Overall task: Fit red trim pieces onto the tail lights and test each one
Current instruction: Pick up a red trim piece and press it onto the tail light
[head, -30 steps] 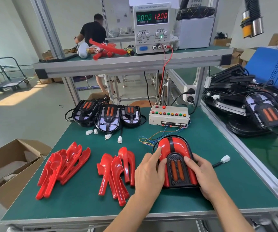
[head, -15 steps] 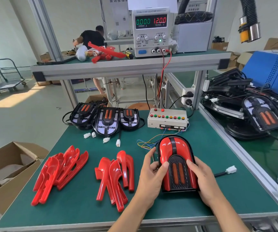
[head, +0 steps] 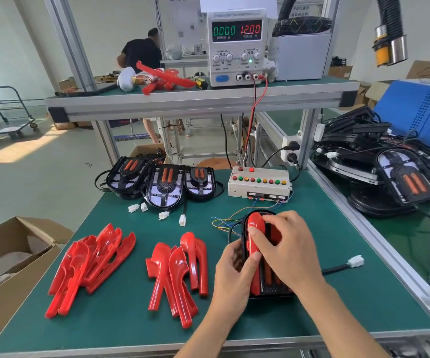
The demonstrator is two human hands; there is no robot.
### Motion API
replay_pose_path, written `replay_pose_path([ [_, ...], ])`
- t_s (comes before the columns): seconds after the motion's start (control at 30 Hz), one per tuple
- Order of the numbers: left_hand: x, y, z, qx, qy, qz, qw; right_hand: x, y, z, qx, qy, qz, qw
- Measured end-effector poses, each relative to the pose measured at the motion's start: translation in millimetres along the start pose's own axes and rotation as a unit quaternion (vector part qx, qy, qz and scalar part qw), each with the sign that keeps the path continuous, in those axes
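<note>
- Green workbench (head: 325,288) fills the view, and everything here sits on it.
- Far right, a heap of black tail light housings (head: 379,171) is piled beside a blue crate (head: 420,112).
- Up on the shelf, the power supply (head: 237,47) reads 0.000 and 12.00, with red and black leads dropping from it toward the bench.
- Back left of the bench, three bare tail lights (head: 164,184) stand in a row, white connectors lying just in front of them.
- Front left, a loose pile of red trim pieces (head: 89,264); a smaller pile (head: 177,272) lies just beside the left hand.
- The button box (head: 259,183) sits mid-bench, thin coloured wires trailing from its front.
- Here's the action: the tail light (head: 265,257) with red trim fitted lies near the front edge, just right of centre, between both hands.
- Left hand (head: 232,275) grasps its left edge, thumb pressed on the red trim.
- Right hand (head: 286,251) lies across the top, fingertips pressing the left trim; its fingers seem bent, but whether they grasp anything I cannot tell.
- A white plug (head: 355,261) on a black cable lies to the right, apart from the hands.
</note>
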State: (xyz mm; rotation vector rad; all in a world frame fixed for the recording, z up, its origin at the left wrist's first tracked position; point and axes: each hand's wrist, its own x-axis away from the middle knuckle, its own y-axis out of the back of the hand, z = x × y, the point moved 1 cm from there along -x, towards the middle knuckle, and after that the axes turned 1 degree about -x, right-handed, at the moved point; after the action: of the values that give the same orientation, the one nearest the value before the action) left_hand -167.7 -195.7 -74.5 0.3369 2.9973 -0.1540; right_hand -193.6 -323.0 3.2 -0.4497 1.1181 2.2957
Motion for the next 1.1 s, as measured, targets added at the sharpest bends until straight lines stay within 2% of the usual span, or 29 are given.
replay_pose_path([
  [0.3,0,-5,0,-0.015,-0.013,-0.016,1.000,-12,-1,25,0.066,-0.081,0.054,0.993],
  [0.43,1,-5,0,-0.028,-0.025,-0.017,0.999,-14,-1,31,0.107,-0.085,0.085,0.987],
  [0.67,4,-5,0,-0.055,-0.027,-0.010,0.998,-23,-3,31,0.064,-0.136,0.126,0.981],
  [0.93,2,-6,2,-0.033,-0.002,-0.015,0.999,-30,-6,31,0.061,-0.186,0.152,0.969],
  [1.1,2,-7,3,-0.028,0.004,-0.028,0.999,-29,-4,31,0.060,-0.199,0.132,0.969],
])
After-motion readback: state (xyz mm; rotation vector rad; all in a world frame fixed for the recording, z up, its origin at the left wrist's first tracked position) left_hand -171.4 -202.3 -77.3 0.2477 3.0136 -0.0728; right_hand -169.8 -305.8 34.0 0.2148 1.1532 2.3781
